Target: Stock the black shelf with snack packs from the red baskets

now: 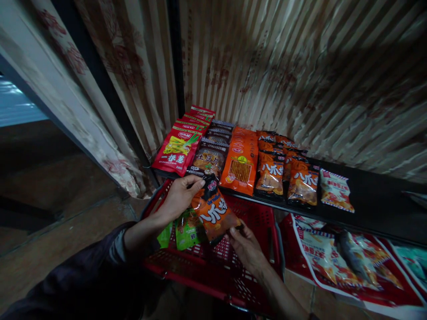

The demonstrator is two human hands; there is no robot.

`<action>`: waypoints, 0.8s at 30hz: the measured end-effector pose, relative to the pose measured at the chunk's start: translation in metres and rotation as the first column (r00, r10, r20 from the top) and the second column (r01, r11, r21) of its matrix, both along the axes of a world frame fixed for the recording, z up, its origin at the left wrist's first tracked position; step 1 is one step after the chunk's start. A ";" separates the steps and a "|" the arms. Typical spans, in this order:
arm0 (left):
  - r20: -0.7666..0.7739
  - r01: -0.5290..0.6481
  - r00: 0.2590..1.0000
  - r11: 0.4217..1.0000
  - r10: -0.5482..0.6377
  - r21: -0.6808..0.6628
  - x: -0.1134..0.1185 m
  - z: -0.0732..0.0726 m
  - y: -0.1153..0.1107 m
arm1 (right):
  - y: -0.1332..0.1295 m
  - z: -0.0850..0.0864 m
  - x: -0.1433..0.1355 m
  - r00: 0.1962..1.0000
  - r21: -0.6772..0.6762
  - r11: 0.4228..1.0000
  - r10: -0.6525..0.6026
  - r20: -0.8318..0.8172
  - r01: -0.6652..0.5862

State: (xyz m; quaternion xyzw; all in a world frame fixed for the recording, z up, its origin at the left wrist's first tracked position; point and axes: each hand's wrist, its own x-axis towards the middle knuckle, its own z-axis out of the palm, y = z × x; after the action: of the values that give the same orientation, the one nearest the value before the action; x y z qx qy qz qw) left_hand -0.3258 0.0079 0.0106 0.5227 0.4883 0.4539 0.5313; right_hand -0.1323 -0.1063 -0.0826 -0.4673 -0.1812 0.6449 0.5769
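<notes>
Between my two hands is an orange and black snack bag [215,212], tilted, above a red basket [207,275]. My left hand [180,195] pinches its top corner with thumb and fingers. At the lower right corner, my right hand [245,246] grips the same bag. Beneath it, green snack packets [188,231] lie in the basket, partly covered by the bag and my left hand. Just beyond my hands, dark snack bags [208,158] and a large orange packet [239,160] stand on the shelf.
The black shelf [373,195] carries red packets [182,146], rows of orange and black bags [303,182] and one white and red bag [335,190]. Below it, a large red and white bag [353,262] holds several snack bags. Pleated curtains [267,66] hang behind; a dark post [176,58] rises at the shelf's corner.
</notes>
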 end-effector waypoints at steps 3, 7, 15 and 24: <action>0.109 0.036 0.994 0.996 -0.027 -0.080 0.000 0.002 0.000 | 0.002 -0.007 0.002 0.996 -0.051 0.996 -0.078 -0.041 0.076; 0.279 0.092 0.959 0.981 -0.041 -0.171 0.003 0.007 -0.005 | 0.004 -0.009 0.010 0.984 -0.109 0.986 -0.137 -0.112 0.125; 0.419 0.129 0.908 0.963 -0.018 -0.239 0.009 0.010 -0.017 | 0.004 0.000 0.003 0.941 -0.229 0.961 -0.212 -0.265 0.152; 0.180 -0.100 0.975 0.982 0.129 -0.160 0.009 0.001 -0.014 | -0.002 0.005 -0.005 0.959 -0.298 0.947 -0.190 -0.212 0.122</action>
State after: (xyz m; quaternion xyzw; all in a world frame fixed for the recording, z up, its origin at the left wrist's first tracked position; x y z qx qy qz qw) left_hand -0.3167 -0.0066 0.0115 0.4064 0.4978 0.4935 0.5861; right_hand -0.1372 -0.1088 -0.0776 -0.4772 0.0208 0.6673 0.5715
